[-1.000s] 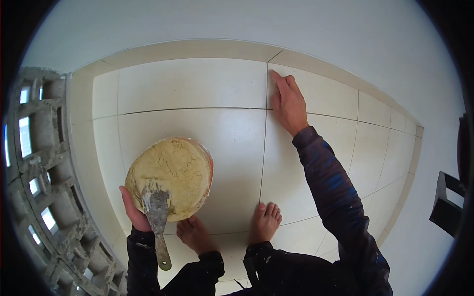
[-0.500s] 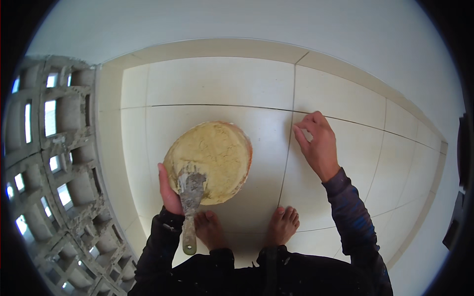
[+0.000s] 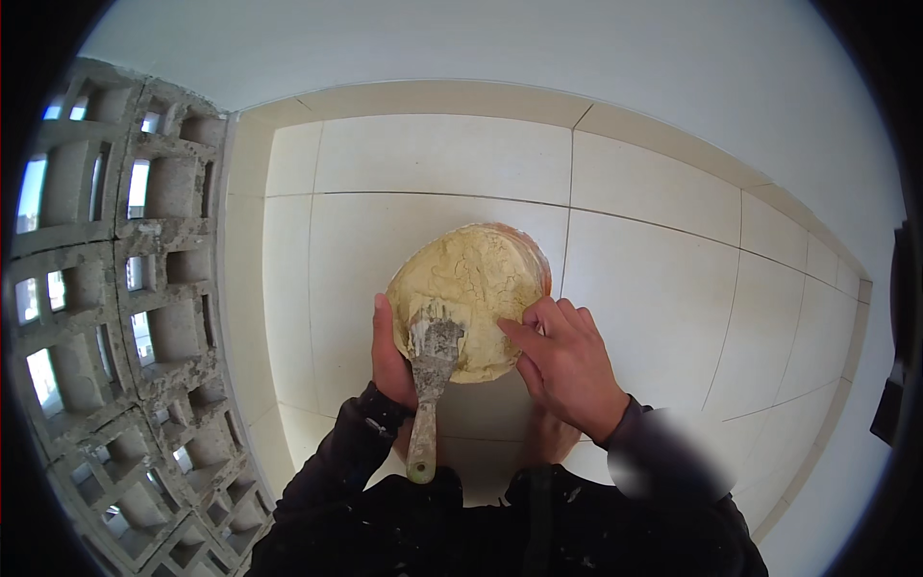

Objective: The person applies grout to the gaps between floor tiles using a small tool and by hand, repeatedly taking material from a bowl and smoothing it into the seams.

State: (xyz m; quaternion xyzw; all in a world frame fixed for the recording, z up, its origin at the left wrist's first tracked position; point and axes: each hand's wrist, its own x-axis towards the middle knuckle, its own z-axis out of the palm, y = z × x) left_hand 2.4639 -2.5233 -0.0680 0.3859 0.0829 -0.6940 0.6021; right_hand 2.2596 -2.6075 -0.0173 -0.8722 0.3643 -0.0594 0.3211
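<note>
A round bucket (image 3: 547,273) with a reddish side is filled with cracked, pale yellow powder (image 3: 471,274). In the powder's near left part sits the blade of a putty knife (image 3: 437,344), crusted with grey, its handle sloping back over the rim towards me. My left hand (image 3: 392,356) clasps the bucket's left side, thumb up along the rim; its other fingers are hidden. At the right rim is my right hand (image 3: 569,358), fingers bent, the index finger over the powder and the thumb lower beside the bucket. Neither hand grips the knife.
Pale floor tiles (image 3: 654,279) with dark joints lie under and around the bucket. A white wall (image 3: 481,38) with a tiled skirting bounds the far side. To the left rises a rough grey openwork block wall (image 3: 173,260). My feet (image 3: 548,433) are just below the bucket.
The bucket, putty knife and my left hand have shifted to the right in the picture. From over the tiles, my right hand has come down and left to the bucket's right rim.
</note>
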